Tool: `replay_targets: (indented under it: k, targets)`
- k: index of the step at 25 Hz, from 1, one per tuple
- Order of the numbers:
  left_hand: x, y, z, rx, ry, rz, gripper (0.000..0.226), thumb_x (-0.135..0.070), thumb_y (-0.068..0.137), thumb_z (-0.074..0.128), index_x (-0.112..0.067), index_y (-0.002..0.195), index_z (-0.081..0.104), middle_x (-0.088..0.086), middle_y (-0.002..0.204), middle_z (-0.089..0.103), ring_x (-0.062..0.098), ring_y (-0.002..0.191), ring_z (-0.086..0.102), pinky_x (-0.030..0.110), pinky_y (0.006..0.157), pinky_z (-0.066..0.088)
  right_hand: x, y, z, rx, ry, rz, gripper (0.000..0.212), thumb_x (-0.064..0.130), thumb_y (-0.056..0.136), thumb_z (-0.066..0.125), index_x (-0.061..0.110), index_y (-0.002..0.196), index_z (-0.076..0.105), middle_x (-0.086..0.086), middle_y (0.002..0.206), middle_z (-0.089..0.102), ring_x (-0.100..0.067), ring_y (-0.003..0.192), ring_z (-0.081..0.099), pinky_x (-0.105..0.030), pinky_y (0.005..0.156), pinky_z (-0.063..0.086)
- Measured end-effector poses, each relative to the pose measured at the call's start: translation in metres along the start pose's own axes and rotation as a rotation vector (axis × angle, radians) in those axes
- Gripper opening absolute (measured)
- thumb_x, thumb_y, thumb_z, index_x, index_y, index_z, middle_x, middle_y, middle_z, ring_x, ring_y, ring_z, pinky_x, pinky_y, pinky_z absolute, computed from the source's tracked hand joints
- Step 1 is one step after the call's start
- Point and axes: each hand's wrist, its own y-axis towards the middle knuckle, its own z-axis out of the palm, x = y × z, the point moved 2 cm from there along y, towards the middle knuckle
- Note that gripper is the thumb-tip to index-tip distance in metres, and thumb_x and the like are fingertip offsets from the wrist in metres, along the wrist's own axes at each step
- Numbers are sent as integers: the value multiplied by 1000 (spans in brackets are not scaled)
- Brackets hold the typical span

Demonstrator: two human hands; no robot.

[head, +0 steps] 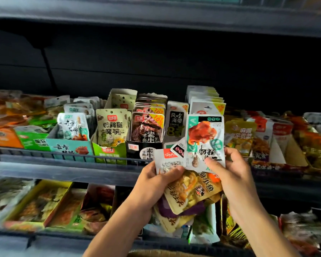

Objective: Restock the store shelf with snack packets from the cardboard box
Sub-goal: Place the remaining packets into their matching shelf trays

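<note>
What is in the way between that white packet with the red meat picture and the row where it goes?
Nothing visible blocks it. The right hand holds the white packet upright just in front of the row of matching packets on the shelf. It only has to clear the front packet of that row.

Two bare forearms, rising from the lower edge and angled toward each other. Left hand raised in front of the chest, fingers curled, thumb pressed across the top of a held bundle. Right hand just beside it, slightly higher, thumb and bent fingers pinching a single flat pack. Both wrists nearly straight.
</note>
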Motion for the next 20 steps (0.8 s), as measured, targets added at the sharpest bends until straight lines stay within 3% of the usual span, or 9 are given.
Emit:
replay_targets:
  k: [5, 10, 13, 17, 20]
  targets:
    - [-11, -8, -27, -50, 33, 67, 31, -11, 82, 75, -8, 111, 67, 15, 99, 76, 34, 88, 74, 44, 79, 60, -7, 1, 27, 15, 14, -32, 51, 5, 91, 66, 28, 131, 47, -1, 102, 76, -20, 92, 74, -40, 74, 59]
    - [-18, -12, -46, -115, 40, 147, 25, -9, 84, 74, -9, 109, 69, 13, 96, 77, 32, 86, 75, 41, 75, 61, -8, 12, 46, -28, 140, -22, 50, -1, 90, 64, 20, 134, 51, -3, 104, 76, -24, 98, 73, -43, 78, 58]
    - [-20, -9, -54, -199, -7, 168, 24, -11, 84, 75, -10, 107, 69, 12, 94, 77, 31, 84, 75, 40, 74, 61, 3, 10, 40, -37, 131, -66, 42, -4, 89, 61, 20, 124, 58, -7, 106, 75, -26, 100, 71, -37, 78, 53]
    - [-27, -7, -58, -168, -5, 187, 28, -13, 81, 76, -9, 108, 68, 13, 96, 77, 32, 86, 75, 45, 79, 60, 8, 1, 42, 246, -22, 30, 34, -3, 88, 61, 19, 114, 59, -11, 98, 76, -24, 93, 73, -26, 72, 56]
    - [-27, -8, -56, -133, 86, 199, 34, -6, 78, 77, -5, 110, 66, 14, 95, 77, 33, 85, 75, 48, 78, 60, 0, -1, 47, 287, -69, 69, 28, 1, 89, 63, 14, 113, 59, -10, 99, 76, -25, 95, 73, -22, 70, 56]
